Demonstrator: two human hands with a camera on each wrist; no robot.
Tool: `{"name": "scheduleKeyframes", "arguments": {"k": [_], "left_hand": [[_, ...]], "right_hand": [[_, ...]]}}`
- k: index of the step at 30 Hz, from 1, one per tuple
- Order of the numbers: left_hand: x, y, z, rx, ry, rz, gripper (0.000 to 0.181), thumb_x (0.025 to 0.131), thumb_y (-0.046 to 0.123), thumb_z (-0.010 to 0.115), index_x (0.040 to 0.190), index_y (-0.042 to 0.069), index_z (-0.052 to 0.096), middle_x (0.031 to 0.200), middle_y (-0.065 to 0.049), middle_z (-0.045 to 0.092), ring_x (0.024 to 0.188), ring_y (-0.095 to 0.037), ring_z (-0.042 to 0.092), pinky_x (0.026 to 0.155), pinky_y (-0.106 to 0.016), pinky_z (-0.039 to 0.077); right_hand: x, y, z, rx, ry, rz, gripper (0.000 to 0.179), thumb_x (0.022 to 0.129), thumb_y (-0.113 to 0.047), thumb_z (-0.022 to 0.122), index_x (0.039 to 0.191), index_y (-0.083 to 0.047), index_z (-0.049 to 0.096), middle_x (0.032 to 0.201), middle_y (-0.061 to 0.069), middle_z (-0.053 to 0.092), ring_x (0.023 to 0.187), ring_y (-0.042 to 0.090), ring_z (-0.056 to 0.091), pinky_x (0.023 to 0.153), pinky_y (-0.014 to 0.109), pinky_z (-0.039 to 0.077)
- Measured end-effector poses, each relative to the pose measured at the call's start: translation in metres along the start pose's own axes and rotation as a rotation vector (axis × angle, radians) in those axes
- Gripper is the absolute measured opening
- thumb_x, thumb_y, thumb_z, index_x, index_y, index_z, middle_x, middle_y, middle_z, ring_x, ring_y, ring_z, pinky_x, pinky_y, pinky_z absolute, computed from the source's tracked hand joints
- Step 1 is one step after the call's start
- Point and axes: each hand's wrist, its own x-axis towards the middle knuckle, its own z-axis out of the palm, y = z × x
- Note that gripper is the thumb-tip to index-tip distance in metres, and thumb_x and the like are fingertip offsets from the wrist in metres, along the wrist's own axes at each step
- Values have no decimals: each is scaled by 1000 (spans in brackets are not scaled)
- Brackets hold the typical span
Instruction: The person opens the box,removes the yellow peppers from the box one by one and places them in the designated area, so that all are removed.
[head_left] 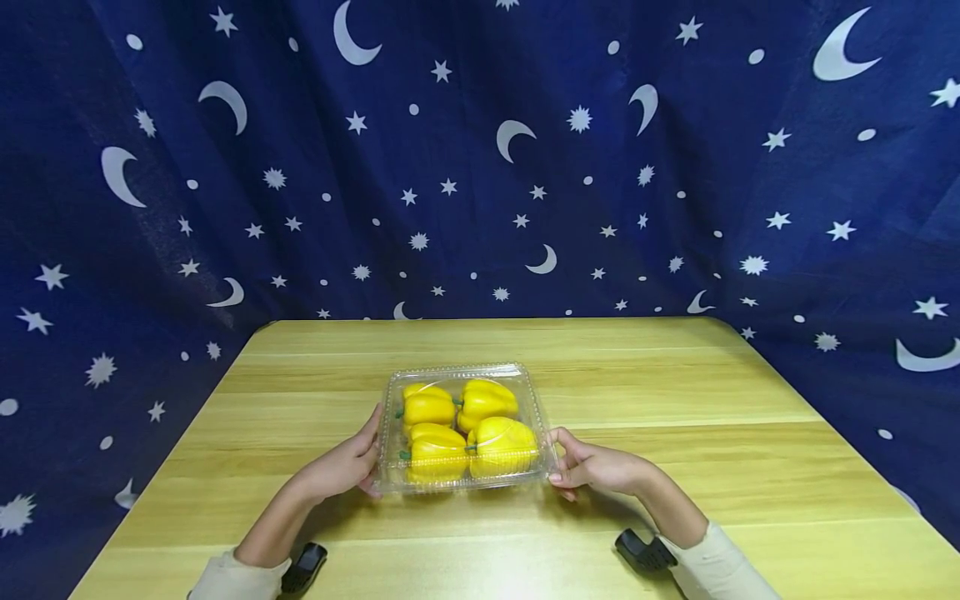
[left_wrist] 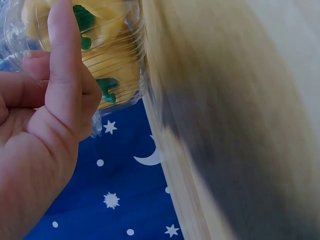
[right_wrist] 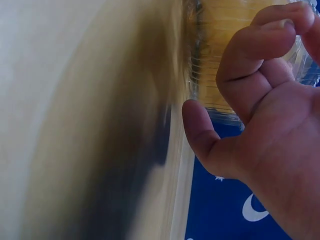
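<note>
A clear plastic clamshell box (head_left: 534,408) with several yellow bell peppers (head_left: 487,402) in it is in the middle of the head view, slightly tilted. Its lid is closed. My left hand (head_left: 345,462) grips the box's left side. Over on the right, my right hand (head_left: 603,468) pinches the front right corner between thumb and fingers. Green stems (left_wrist: 106,89) show through the ribbed wall in the left wrist view. From the right wrist, the curled fingers (right_wrist: 257,45) partly cover the box. Whether its underside touches the table cannot be told.
A light wooden table (head_left: 675,375) spreads out around the box. Behind it and at both sides hangs a dark blue curtain (head_left: 480,225) with white moons and stars. Black devices (head_left: 303,568) are strapped near both wrists, by the light sleeves (head_left: 236,579).
</note>
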Motion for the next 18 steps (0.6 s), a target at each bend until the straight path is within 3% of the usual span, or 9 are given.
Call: {"name": "scheduleKeyframes", "arguments": {"k": [5,8,13,14,15,16,18], "left_hand": [[0,1,2,-6,-1,-5,62,99,4,19,138,4,-28,73,-7,38,52,-13,40,66,-31,54],[-1,1,2,-13,4,-8,63,98,3,20,138,4,-29,89,-27,45,52,-16,42,65,-32,54],[-1,0,2,-23,-2,5,61,99,4,19,139,6,-27,97,-29,42,53,-15,43,64,-33,54],[-1,1,2,-23,-3,8,61,99,4,19,140,6,-26,109,-36,39,53,-15,44,63,-33,54],[-1,1,2,-19,-4,8,60,99,5,19,140,6,-26,110,-36,39,54,-15,44,63,-32,54],[-1,2,2,-14,-2,8,60,99,4,19,140,6,-25,125,-42,27,54,-15,44,62,-32,54],[-2,3,2,-2,5,3,60,99,3,18,140,5,-25,140,-41,-4,54,-16,46,61,-32,54]], "right_hand": [[-1,1,-1,27,-48,-3,30,95,-15,43,112,-2,22,66,-1,49,62,11,49,64,21,40],[-1,1,-1,18,-75,-13,30,96,-17,42,113,-1,22,65,0,50,58,9,47,60,18,39],[0,-3,2,-60,-6,-15,25,100,-22,32,98,3,34,57,-3,48,48,4,43,47,18,35],[0,-4,3,-71,5,-14,27,100,-22,31,95,4,35,56,-4,47,47,4,43,45,18,34],[1,-6,5,-81,15,-14,28,100,-23,29,92,4,36,55,-5,46,46,4,43,44,18,33],[1,-7,6,-86,12,-19,28,100,-22,29,93,4,37,55,-4,46,45,4,42,43,18,32],[2,-8,7,-89,-1,-22,25,100,-21,30,95,2,36,55,-4,46,46,4,43,44,17,33]]}}
